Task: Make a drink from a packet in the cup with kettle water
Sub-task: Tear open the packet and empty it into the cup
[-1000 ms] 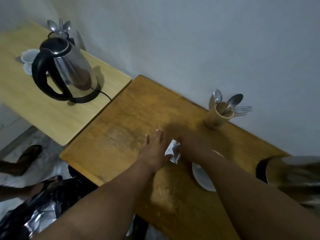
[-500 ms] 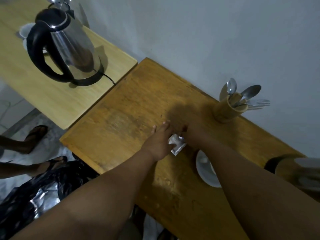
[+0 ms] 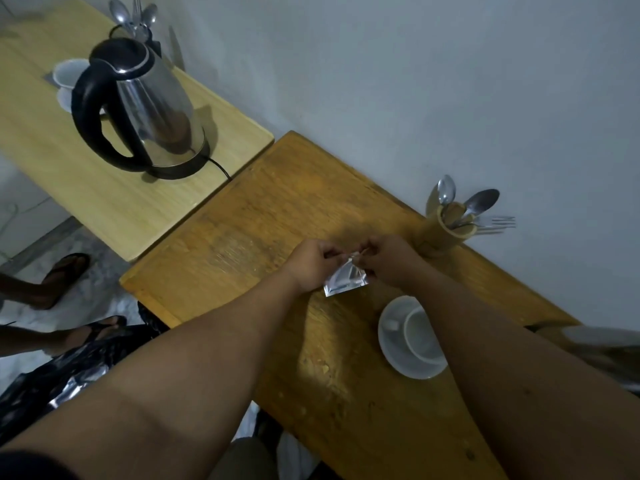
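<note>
A small silver packet [image 3: 344, 280] hangs above the darker wooden table [image 3: 242, 237]. My left hand [image 3: 310, 261] and my right hand [image 3: 389, 259] both pinch its top edge, fingers closed on it. A white cup [image 3: 420, 336] stands empty on a white saucer [image 3: 391, 351] just below and right of the packet, partly hidden by my right forearm. The steel kettle [image 3: 145, 109] with a black handle sits on its base on the lighter table [image 3: 86, 188] at the upper left, cord trailing right.
A wooden holder with spoons and a fork [image 3: 457, 225] stands by the wall behind my hands. Another white cup [image 3: 67, 76] and cutlery [image 3: 133, 15] are behind the kettle. A person's sandalled feet [image 3: 59, 275] and a black bag [image 3: 69, 368] are on the floor, left.
Both hands have lifted the packet off the table and now grip its top edge. The cup and saucer, earlier mostly covered by my right arm, show more.
</note>
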